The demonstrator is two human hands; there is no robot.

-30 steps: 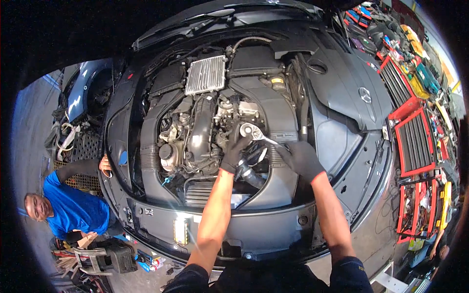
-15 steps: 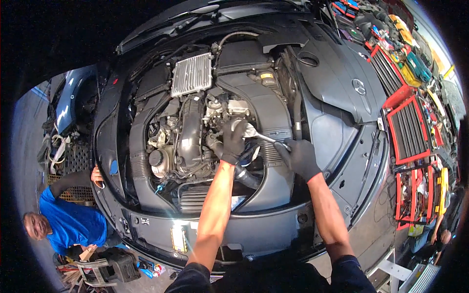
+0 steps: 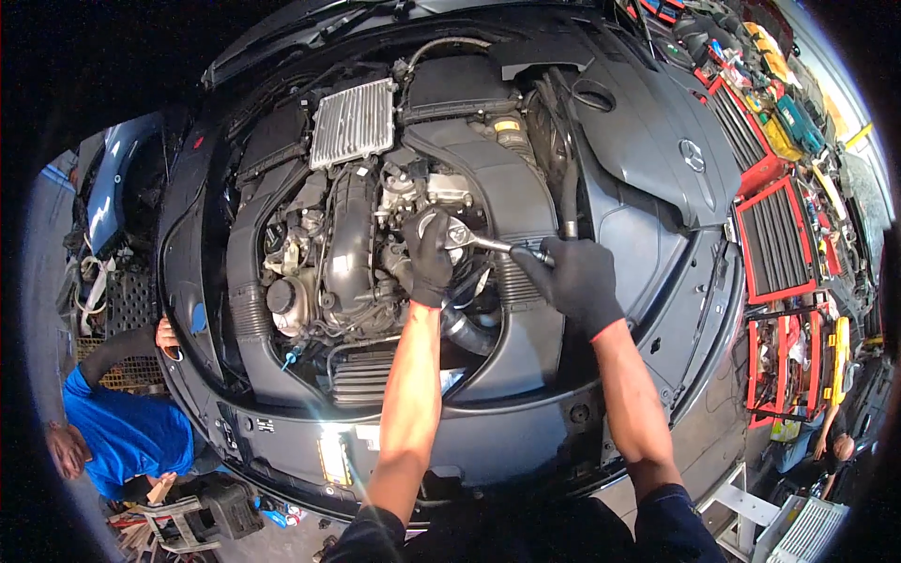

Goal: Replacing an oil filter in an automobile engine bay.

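Note:
Both my hands wear black gloves and reach into the engine bay of a car. My right hand (image 3: 574,283) grips the handle of a shiny ratchet wrench (image 3: 493,245), which lies nearly level over the engine. At its other end, my left hand (image 3: 430,258) has its fingers curled against the ratchet head. Whatever the ratchet sits on is hidden beneath the left hand. Just left of that hand runs a glossy black engine cover (image 3: 352,239). A ribbed black intake duct (image 3: 526,281) passes under the handle.
A finned silver module (image 3: 352,122) sits at the back of the engine. A black plastic cover (image 3: 648,141) rests over the right fender. Red tool drawers (image 3: 777,239) stand beyond it. A person in a blue shirt (image 3: 127,427) is at the left front, one hand on the car's edge.
The ratchet handle has swung away from me to a more level angle, with my right hand moving along. My left hand stays at the ratchet head. The whole view has shifted slightly.

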